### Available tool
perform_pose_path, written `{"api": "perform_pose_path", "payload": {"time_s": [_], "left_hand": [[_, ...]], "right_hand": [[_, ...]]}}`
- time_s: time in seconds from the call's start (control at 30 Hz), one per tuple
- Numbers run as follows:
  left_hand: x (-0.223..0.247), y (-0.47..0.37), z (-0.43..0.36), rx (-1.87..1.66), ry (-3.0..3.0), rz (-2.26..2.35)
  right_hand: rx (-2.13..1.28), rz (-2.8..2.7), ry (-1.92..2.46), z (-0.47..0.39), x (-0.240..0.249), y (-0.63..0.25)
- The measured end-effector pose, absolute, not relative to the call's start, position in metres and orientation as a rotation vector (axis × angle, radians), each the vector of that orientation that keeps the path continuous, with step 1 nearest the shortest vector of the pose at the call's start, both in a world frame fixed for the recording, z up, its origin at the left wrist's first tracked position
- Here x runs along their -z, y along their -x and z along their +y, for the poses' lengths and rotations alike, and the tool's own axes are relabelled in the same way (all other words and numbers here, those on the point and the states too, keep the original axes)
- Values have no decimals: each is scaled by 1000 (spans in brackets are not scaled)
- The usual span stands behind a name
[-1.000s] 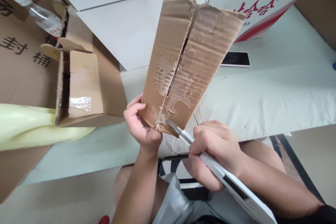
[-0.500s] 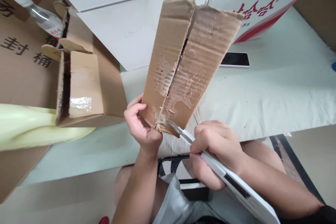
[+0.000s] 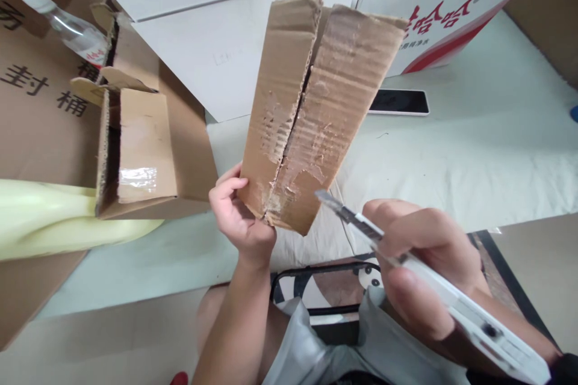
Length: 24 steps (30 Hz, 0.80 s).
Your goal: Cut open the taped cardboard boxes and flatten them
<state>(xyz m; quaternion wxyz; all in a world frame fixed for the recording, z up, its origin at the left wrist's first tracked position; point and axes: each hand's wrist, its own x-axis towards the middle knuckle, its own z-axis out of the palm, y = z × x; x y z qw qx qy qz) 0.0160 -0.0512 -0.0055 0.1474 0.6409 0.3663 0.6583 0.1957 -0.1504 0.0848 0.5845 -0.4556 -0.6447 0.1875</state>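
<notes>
My left hand grips the lower left corner of a brown cardboard box, which is held up and tilted. Two flaps meet along a narrow gap down the side that faces me, and their surface is torn and scuffed near the lower half. My right hand is closed around a white utility knife. The knife's metal blade is extended and points up and left. Its tip is just right of the box's lower right edge, apparently apart from it.
An open cardboard box stands at the left, by a plastic bottle and a pale yellow object. White cartons stand behind. A phone lies on the pale green cloth.
My right hand and the knife have moved right, and the blade has left the box's lower part. The box and my left hand have shifted slightly left.
</notes>
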Motion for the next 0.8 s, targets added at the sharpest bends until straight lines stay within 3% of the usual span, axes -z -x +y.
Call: {"api": "perform_pose_path", "payload": {"time_s": [0.17,0.4,0.53,0.8], "left_hand": [[6,-15,-49,-1918,-1794,1062],[9,-13,-45,-1975,-1792,1166],[13,-9,-41,-1989,-1739,1185],[13,-8,-39,-1997,-1661,1205]], "right_hand": [[-172,-1205,881,-126,-68,-203],[58,-1196,1257,-103,-35,-229],[-16,-1346,1659,-97,-23,-251],[-494,-1671,2413,-83,-11,-266]]}}
